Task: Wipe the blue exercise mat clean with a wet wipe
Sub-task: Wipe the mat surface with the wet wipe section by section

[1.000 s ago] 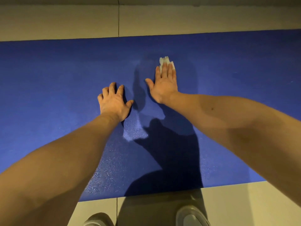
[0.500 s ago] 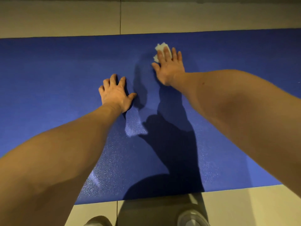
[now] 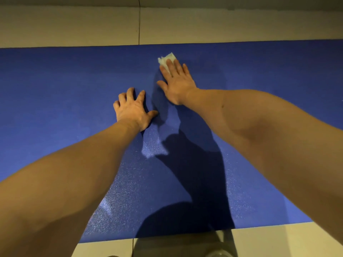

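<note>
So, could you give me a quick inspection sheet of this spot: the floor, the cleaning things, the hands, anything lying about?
Surface: blue exercise mat lies flat on pale floor tiles; its near part glistens, possibly damp.
Job's things: white wet wipe on the mat near its far edge, partly under the right fingers.
Clutter: nothing seen.
Hands: right hand flat, fingers straight, pressing on the wipe; left hand spread on bare mat, holding nothing.
Cables: nothing seen.
Surroundings: tile joints beyond the far and near edges; a shoe tip at the bottom edge; the person's shadow falls across the mat.
</note>
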`<control>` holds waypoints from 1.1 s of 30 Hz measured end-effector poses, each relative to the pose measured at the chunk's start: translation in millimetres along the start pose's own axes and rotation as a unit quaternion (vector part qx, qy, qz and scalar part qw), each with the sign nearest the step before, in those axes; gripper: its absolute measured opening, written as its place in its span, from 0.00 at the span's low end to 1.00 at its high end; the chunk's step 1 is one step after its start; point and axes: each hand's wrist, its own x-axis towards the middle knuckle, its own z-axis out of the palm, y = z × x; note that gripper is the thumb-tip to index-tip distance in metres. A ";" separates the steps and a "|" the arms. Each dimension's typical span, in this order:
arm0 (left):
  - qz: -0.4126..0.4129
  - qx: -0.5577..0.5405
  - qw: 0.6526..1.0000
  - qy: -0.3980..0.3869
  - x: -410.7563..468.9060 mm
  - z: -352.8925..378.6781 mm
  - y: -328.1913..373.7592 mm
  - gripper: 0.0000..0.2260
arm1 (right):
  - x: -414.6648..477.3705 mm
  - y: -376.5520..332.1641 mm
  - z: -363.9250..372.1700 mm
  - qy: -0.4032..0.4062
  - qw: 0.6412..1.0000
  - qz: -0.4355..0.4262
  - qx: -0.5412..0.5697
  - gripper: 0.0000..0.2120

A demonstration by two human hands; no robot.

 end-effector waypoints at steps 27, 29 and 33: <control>-0.027 0.011 0.999 -0.035 -4.5 -4.3 9.0 0.38 | 33.3 100.3 -36.1 0.022 0.972 0.218 0.079 0.37; -0.025 0.010 0.999 -0.032 -5.1 -3.4 8.5 0.38 | 31.9 106.2 -38.2 0.022 0.962 0.252 0.099 0.38; -0.029 0.011 0.999 -0.038 -5.6 -1.8 7.2 0.38 | 29.6 70.9 -32.2 0.037 0.960 0.249 0.122 0.39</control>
